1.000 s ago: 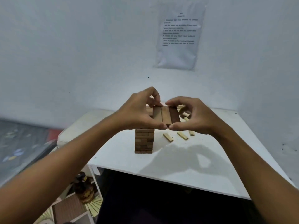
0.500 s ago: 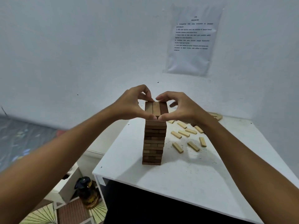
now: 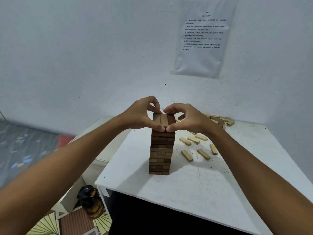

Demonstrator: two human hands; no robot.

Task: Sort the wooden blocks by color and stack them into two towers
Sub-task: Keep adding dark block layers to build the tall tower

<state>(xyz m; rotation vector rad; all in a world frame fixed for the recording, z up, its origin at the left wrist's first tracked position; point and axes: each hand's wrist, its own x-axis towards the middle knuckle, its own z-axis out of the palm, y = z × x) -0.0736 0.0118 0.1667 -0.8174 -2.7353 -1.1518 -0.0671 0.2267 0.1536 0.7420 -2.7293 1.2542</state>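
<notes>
Squaring the top layer [image 3: 164, 119] of the dark-block tower [image 3: 161, 150] on the white table [image 3: 194, 187], I pinch it with my left hand [image 3: 144, 114] and right hand [image 3: 184, 118], judging the next move needs a gentle release toward the loose light blocks [image 3: 197, 146].

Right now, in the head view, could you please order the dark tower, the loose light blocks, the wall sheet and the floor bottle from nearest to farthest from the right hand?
1. Dark tower: its top layer is in the right hand's grip.
2. Loose light blocks: on the table, just below the wrist.
3. Wall sheet and floor bottle: both far off, too close to call.
</notes>
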